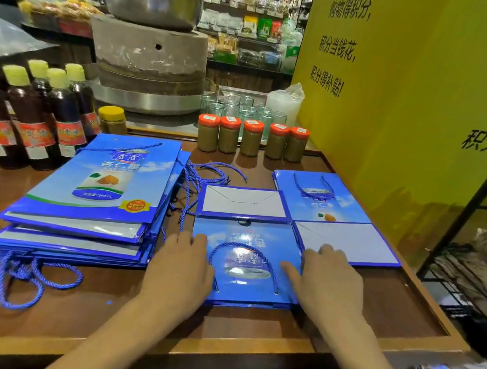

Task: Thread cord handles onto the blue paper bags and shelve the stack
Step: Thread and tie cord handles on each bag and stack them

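Observation:
A flat blue paper bag (247, 235) lies in front of me on the wooden table (246, 324), its blue cord handle (247, 248) looped across its face. My left hand (182, 267) rests flat on the bag's left edge. On the right edge lies my right hand (329, 279), fingers spread. A stack of blue bags (92, 193) sits at the left with cord handles (29, 278) hanging off its near end. Loose blue cords (202, 178) lie between the stack and the bag. Another handled bag (327, 209) lies at the right.
Dark sauce bottles (24, 120) with yellow caps stand at the left. A row of orange-lidded jars (252, 138) lines the table's far edge, glass cups behind. A yellow sign wall (404, 113) rises at the right, a black metal rack (478, 251) beside it.

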